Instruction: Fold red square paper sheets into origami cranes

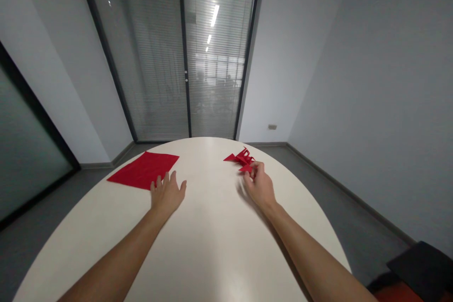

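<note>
My left hand [167, 193] lies flat on the white oval table [212, 236], fingers stretched out, its fingertips just short of the near edge of a flat red paper sheet [143, 169]. My right hand [259, 184] rests farther right with fingers pinched on a folded red paper figure [242, 158] that lies on the table just beyond it. The sheet holds nothing on it.
Behind the table's far edge stand glass doors with blinds [184, 56]. A grey wall runs along the right. A dark object [421, 269] sits low at the bottom right, beside the table.
</note>
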{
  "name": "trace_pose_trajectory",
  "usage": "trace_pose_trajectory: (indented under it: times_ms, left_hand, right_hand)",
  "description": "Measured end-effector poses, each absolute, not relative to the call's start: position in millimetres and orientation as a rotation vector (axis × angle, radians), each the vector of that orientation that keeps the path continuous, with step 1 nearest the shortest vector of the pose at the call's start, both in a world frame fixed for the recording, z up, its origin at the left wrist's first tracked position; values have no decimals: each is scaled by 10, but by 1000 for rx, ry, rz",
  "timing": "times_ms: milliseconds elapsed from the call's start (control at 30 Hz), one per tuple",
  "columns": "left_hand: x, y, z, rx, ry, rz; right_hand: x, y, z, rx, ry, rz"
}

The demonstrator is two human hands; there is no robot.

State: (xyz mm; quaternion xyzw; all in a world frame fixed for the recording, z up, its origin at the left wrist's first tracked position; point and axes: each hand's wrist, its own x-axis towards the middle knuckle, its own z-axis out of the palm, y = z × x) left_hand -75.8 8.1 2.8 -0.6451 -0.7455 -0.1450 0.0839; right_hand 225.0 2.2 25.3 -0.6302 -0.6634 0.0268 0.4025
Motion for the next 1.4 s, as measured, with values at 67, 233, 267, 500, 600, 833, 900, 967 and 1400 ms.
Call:
trace_pose_trajectory:
  times_ms: [67, 233, 267, 500, 600, 833, 900, 967, 1400]
  left_hand:
    - [-682, 25, 62, -1983, -2166, -429]
    - [-319, -260, 169, -2276, -1909, -495]
    - [-240, -326, 184, -2381, -1843, -533]
    - [-15, -520, 269, -2980, -1574, -908]
    - [-149, -370, 273, -2981, -1636, -1091]
    - [-433, -89, 20, -2630, -1852, -593]
    - [-365, -156, -44, -2604, -1879, -472]
    - [-260, -256, -78, -2582, -1863, -441]
    - [-381, -131, -90, -2377, -1988, -310]
  right_hand:
    - [2186, -15, 239, -1468, -1925, 113]
    - [2069, -103, 257, -1123, -2361, 206]
    - [2050, -119, 271, -1068, -2389, 222]
    - [1983, -196, 300, -896, -2515, 400]
    - [2001, -192, 278, -905, -2553, 427]
    - [1970, -208, 367, -1162, -2502, 290]
    - [1885, -268, 375, -1202, -2457, 242]
    - [1783, -332, 337, -1194, -2431, 265]
    - [1727, -255, 128, -1352, -2543, 290]
